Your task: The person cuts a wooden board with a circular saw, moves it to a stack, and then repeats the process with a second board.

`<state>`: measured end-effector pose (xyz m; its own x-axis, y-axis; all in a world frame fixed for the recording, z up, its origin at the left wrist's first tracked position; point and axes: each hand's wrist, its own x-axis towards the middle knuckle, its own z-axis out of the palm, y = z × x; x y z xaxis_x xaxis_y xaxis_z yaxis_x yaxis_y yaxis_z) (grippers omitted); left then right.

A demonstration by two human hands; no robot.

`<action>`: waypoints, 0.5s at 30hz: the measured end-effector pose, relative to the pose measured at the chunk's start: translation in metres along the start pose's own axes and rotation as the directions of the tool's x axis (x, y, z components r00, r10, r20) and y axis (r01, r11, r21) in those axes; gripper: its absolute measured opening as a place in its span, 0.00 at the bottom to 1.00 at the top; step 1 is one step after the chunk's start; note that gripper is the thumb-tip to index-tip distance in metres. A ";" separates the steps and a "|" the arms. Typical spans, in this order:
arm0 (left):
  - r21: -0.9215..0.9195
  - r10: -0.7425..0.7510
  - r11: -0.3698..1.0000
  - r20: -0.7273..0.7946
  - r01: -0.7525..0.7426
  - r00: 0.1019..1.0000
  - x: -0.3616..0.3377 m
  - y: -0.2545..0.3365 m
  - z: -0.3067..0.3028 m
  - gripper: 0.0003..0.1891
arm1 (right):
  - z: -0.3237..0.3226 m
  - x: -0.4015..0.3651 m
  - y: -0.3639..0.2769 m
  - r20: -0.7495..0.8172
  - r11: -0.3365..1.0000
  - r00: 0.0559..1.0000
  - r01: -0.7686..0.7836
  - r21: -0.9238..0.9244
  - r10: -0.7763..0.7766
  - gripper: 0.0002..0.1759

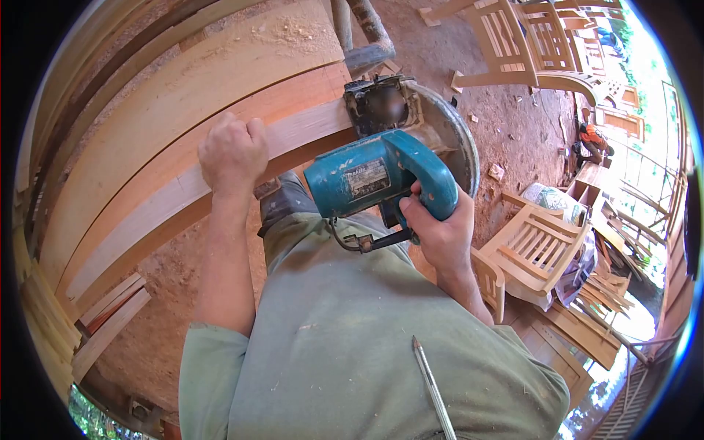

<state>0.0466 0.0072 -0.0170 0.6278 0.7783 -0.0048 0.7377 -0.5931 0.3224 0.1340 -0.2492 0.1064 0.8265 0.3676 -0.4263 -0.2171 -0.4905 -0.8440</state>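
My right hand is wrapped round the rear handle of a teal circular saw. The saw's round guard faces away to the right, and its metal base is at the right end of a pale wooden plank. A short power cord hangs from the handle. Closed into a fist, my left hand rests on that plank, left of the saw; its curled fingers are hidden underneath. Beyond the plank lies a wide board with sawdust on it.
Wooden chairs stand at the upper right, and a slatted chair is at the right. Offcuts lie behind it. A person in orange is farther off. Several planks stand at the left. A pen lies against my shirt.
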 end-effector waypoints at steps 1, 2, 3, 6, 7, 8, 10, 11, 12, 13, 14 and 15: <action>-0.003 0.003 1.000 -0.002 -0.003 1.000 0.000 0.000 0.000 0.21 | 0.000 0.000 0.000 0.004 1.000 1.000 0.001 0.009 -0.001 0.10; -0.006 0.006 1.000 -0.003 -0.006 1.000 0.000 0.000 0.000 0.21 | 0.001 0.001 0.000 0.005 1.000 1.000 0.000 0.008 0.000 0.10; -0.006 0.006 1.000 -0.002 -0.006 1.000 -0.001 -0.001 0.000 0.21 | 0.001 0.001 0.001 0.004 1.000 1.000 0.007 0.011 -0.007 0.10; -0.013 0.015 1.000 -0.002 -0.015 1.000 -0.001 0.000 0.001 0.21 | 0.000 0.002 0.003 0.006 1.000 1.000 0.020 0.015 -0.020 0.11; -0.016 0.021 1.000 0.002 -0.020 1.000 -0.001 -0.001 0.001 0.21 | 0.001 0.002 0.003 0.010 0.999 0.999 0.031 0.017 -0.032 0.11; -0.018 0.026 1.000 0.006 -0.026 1.000 -0.001 -0.002 0.002 0.21 | 0.001 0.002 0.002 0.010 0.999 1.000 0.029 0.019 -0.029 0.11; -0.016 0.035 0.999 0.009 -0.034 0.999 -0.001 -0.003 0.002 0.20 | 0.002 0.003 -0.002 0.015 1.000 0.999 0.029 -0.004 -0.029 0.12; -0.018 0.043 0.999 0.009 -0.043 0.999 -0.001 -0.004 0.002 0.19 | 0.003 0.003 -0.002 0.016 1.000 0.999 0.028 -0.002 -0.028 0.12; -0.016 0.042 0.999 0.010 -0.042 0.999 -0.002 -0.005 0.002 0.19 | 0.003 0.003 -0.003 0.022 1.000 0.999 0.025 0.011 -0.025 0.12; -0.022 0.048 0.999 0.004 -0.048 0.999 -0.002 -0.005 0.003 0.19 | 0.003 0.003 -0.003 0.027 0.999 0.999 0.021 0.024 -0.022 0.12; -0.028 0.053 0.998 -0.002 -0.053 0.999 -0.002 -0.005 0.003 0.19 | 0.003 0.004 -0.004 0.028 1.000 0.999 0.020 0.024 -0.021 0.12; -0.028 0.053 0.998 -0.001 -0.053 0.999 -0.002 -0.005 0.002 0.19 | 0.003 0.004 -0.004 0.028 1.000 0.999 0.020 0.022 -0.021 0.12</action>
<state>0.0423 0.0082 -0.0206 0.6658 0.7460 0.0133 0.6962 -0.6275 0.3486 0.1363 -0.2430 0.1071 0.8158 0.4001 -0.4176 -0.2117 -0.4655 -0.8594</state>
